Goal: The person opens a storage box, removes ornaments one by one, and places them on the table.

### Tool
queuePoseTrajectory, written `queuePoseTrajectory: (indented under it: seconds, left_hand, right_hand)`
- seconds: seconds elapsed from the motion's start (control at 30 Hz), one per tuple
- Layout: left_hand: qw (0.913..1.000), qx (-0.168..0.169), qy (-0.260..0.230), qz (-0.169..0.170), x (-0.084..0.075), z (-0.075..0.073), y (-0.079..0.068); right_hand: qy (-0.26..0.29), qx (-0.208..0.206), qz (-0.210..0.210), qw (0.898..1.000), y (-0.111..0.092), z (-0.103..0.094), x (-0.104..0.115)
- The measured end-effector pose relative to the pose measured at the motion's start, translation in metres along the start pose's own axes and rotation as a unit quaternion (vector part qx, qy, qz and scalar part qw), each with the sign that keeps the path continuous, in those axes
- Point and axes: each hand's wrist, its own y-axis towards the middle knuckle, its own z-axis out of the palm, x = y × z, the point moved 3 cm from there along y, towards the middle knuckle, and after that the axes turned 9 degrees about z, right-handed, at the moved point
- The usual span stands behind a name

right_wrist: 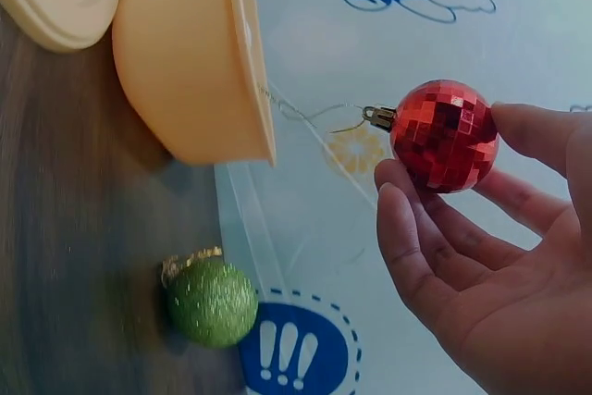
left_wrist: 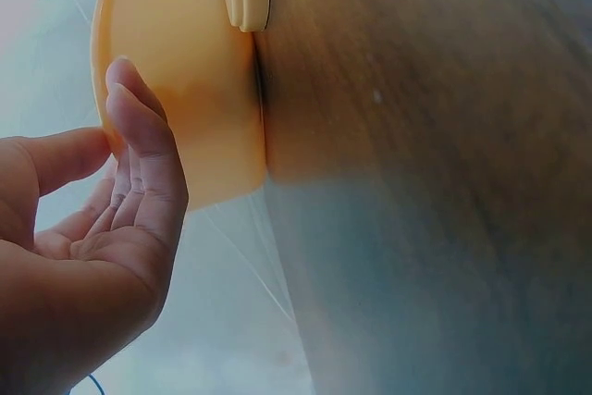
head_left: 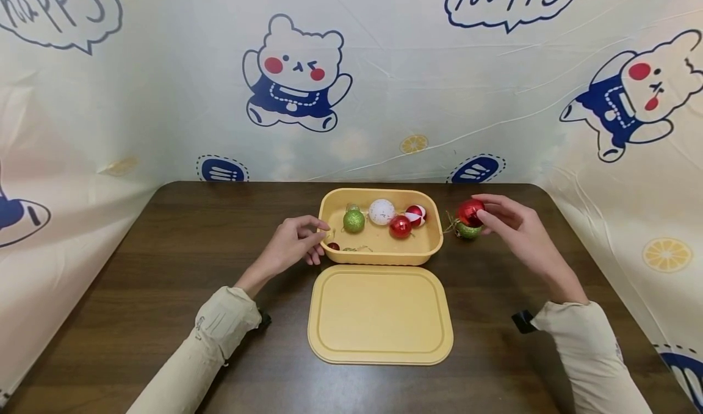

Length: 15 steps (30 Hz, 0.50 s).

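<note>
My right hand [head_left: 519, 228] holds a red Christmas ball ornament [right_wrist: 444, 136] between thumb and fingers, just right of a yellow plastic box [head_left: 379, 258]. The ball has mirror-like facets and a gold cap with a string. Below it a green glitter ball [right_wrist: 213, 302] rests on the table. My left hand [head_left: 293, 243] pinches the box's left rim between thumb and fingertips. Inside the box lie another green ball [head_left: 354, 221], a white ball [head_left: 381, 212], a red ball [head_left: 400, 226], a red-and-white ball [head_left: 415, 215] and a small dark red piece [head_left: 333, 246].
A yellow lid [head_left: 380, 316] lies flat on the dark wooden table [head_left: 219, 237], directly in front of the box. A patterned cloth [head_left: 384, 96] with bear drawings hangs behind the table and along its sides.
</note>
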Motion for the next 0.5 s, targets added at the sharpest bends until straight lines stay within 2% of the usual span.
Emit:
queuePoseTrajectory:
  seconds: [0.3,0.5]
  left_hand:
    - [1.0000,-0.001,0.000,0.009,0.000,-0.001,0.000]
    - [0.9999,0.001,-0.002,0.012,-0.001,0.000,0.000]
  right_hand:
    - [-0.037,-0.014,0.039,0.998,0.005,-0.014,-0.020]
    - [-0.047,-0.013,0.031,0.998,0.007,-0.026,-0.034]
